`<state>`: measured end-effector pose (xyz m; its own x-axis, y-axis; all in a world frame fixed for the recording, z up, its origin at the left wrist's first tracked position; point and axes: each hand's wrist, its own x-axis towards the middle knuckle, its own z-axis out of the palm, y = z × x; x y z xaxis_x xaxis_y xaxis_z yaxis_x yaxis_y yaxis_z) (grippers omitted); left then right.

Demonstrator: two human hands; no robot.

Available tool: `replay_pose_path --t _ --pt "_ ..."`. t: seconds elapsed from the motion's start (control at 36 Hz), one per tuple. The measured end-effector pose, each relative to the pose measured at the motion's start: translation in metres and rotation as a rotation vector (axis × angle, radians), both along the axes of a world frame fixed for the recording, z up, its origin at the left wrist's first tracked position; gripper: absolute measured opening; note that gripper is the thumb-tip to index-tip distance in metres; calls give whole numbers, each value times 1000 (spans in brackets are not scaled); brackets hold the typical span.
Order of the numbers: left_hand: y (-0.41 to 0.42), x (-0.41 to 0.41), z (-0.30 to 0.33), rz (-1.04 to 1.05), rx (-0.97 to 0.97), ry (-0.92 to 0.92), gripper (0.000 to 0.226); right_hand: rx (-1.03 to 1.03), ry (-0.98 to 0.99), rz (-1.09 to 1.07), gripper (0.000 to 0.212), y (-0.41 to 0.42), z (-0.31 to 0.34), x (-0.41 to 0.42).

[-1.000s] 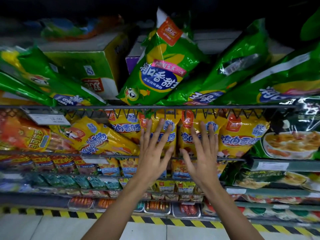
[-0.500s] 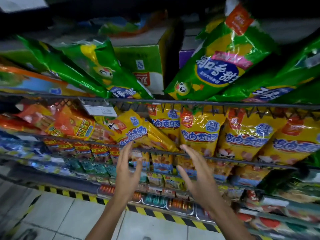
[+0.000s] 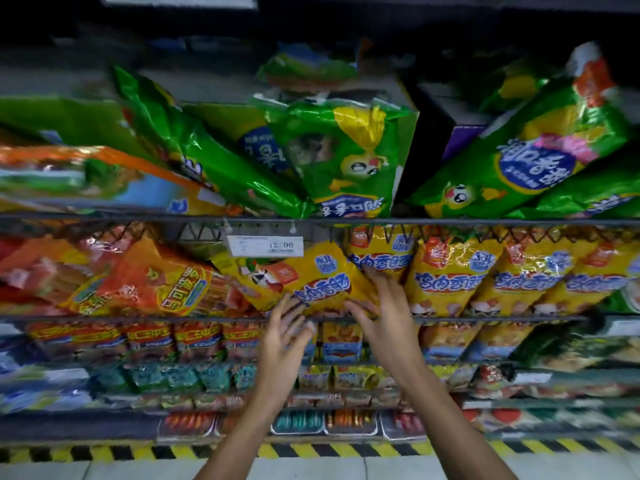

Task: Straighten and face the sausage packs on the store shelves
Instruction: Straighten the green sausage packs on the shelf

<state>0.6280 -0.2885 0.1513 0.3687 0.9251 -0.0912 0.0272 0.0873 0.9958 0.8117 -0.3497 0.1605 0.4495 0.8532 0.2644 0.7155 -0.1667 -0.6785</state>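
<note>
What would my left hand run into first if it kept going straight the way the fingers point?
Most likely the tilted yellow sausage pack: the left hand points up at its lower edge, seemingly about touching it, though blur hides the exact gap.

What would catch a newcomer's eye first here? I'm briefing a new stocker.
Two bare hands at centre: the left hand and right hand reach the tilted yellow sausage pack on the middle shelf, beneath the price tag. Above, green corn-sausage packs lean in disorder. Left of the yellow pack lies a slanted orange pack.
</note>
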Motion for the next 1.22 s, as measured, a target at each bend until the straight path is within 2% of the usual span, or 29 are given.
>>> replay_pose_path --t 0.14,0.33,0.5,0.61,0.75,0.89,1.11,1.22 --pt "-1 0 3 9 -23 -42 59 -28 -113 -5 57 5 11 3" --pt "-3 -8 -1 -13 36 -22 56 15 -97 17 50 0 15 15" --pt "-4 4 2 -58 120 -23 57 176 118 -51 47 -8 2 27" --pt "3 22 5 -118 103 49 57 218 217 -76 51 -11 -5 32" --pt "17 47 4 -214 165 203 34 202 189 -58 51 -15 -2 35" --pt "16 61 10 -121 177 152 21 217 258 -84 56 -20 0 35" --pt "10 71 27 -2 407 170 41 279 315 -156 56 -22 1 41" --pt "18 69 20 -43 408 267 43 243 253 -146 47 -22 -4 41"
